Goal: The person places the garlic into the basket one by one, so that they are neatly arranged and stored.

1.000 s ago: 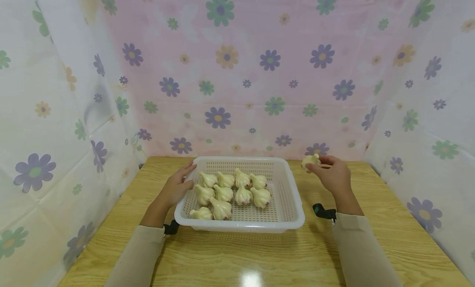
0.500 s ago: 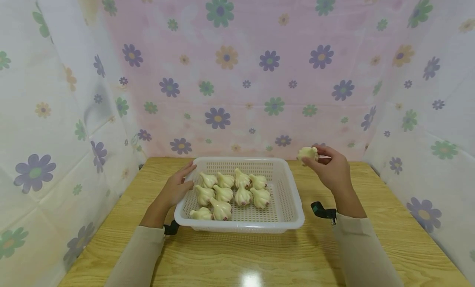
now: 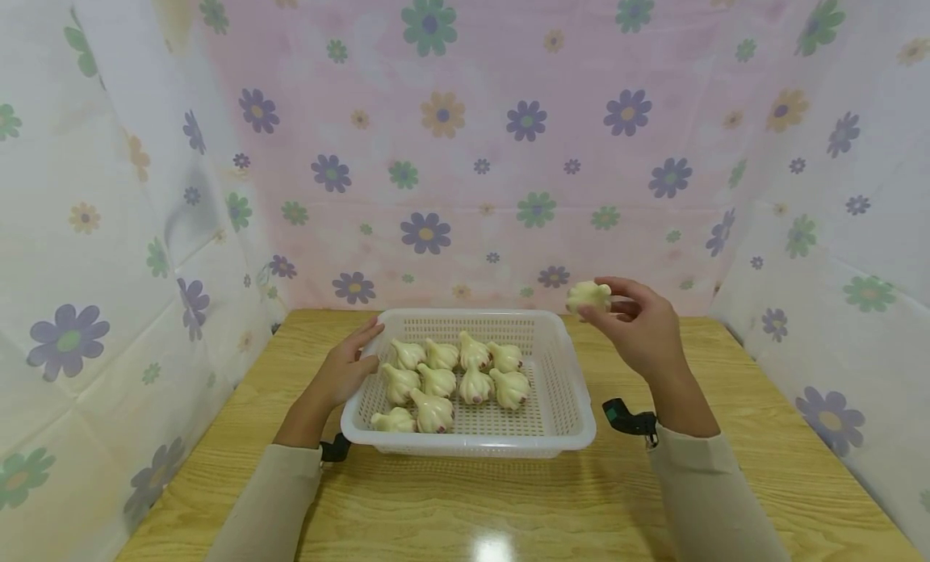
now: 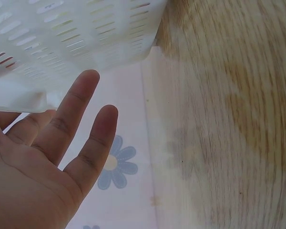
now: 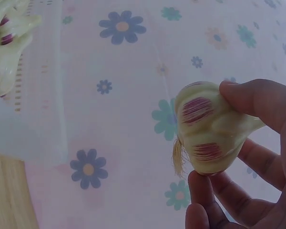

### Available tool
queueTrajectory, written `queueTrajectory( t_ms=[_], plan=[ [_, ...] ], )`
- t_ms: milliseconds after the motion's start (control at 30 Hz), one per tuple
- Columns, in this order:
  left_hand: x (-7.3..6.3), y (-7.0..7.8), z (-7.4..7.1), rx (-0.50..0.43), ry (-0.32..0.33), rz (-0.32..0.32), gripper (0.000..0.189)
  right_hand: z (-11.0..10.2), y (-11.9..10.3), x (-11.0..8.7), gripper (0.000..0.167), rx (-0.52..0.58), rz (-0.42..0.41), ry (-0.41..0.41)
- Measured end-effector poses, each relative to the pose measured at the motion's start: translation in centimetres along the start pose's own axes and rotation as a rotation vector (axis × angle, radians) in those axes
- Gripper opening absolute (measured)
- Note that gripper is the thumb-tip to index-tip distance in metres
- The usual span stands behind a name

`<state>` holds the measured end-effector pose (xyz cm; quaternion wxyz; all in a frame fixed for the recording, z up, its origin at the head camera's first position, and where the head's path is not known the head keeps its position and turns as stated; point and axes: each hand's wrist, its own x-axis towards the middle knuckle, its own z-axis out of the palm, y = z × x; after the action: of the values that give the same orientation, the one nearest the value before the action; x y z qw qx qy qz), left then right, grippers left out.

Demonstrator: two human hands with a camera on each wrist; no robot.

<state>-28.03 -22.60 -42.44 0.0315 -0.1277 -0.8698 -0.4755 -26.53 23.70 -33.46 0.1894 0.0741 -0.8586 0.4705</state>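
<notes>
My right hand [image 3: 639,324] pinches a garlic bulb [image 3: 587,297] between thumb and fingers, raised beyond the basket's far right corner. In the right wrist view this cream bulb [image 5: 207,129] shows purple streaks and a small tuft of roots, with its stem pointing toward the palm. My left hand [image 3: 350,372] rests on the left rim of a white plastic basket [image 3: 468,442], thumb over the rim. In the left wrist view, extended fingers [image 4: 69,112] spread loosely outside the slotted wall. Several more garlic bulbs [image 3: 438,380] lie grouped in the basket's left and middle part.
The basket stands on a wood-grain table [image 3: 407,513]. A pink flowered cloth [image 3: 465,142] hangs behind the table, and pale flowered sheets [image 3: 109,263] enclose both sides. Each wrist carries a black camera mount [image 3: 628,418].
My right hand has moved left and upward with the garlic bulb, toward the basket's far right corner. The left hand, the basket and the bulbs inside have stayed in place.
</notes>
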Motion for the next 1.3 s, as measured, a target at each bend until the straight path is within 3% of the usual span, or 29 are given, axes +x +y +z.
queueTrajectory(
  t_ms=[433, 633, 933, 1300],
  plan=[
    [0.1, 0.0, 0.0, 0.011, 0.005, 0.001, 0.071, 0.9, -1.4, -0.7, 0.064, -0.028, -0.045, -0.058],
    [0.1, 0.0, -0.1, -0.002, 0.006, 0.004, 0.071, 1.9, -1.7, -0.4, 0.063, 0.010, -0.064, -0.097],
    [-0.1, -0.1, 0.1, -0.026, -0.008, -0.024, 0.071, 4.0, -2.3, 1.4, 0.063, -0.022, -0.073, -0.229],
    [-0.1, 0.0, 0.1, -0.023, -0.007, 0.004, 0.071, 6.4, -3.3, 2.3, 0.056, -0.035, -0.067, -0.416]
  ],
)
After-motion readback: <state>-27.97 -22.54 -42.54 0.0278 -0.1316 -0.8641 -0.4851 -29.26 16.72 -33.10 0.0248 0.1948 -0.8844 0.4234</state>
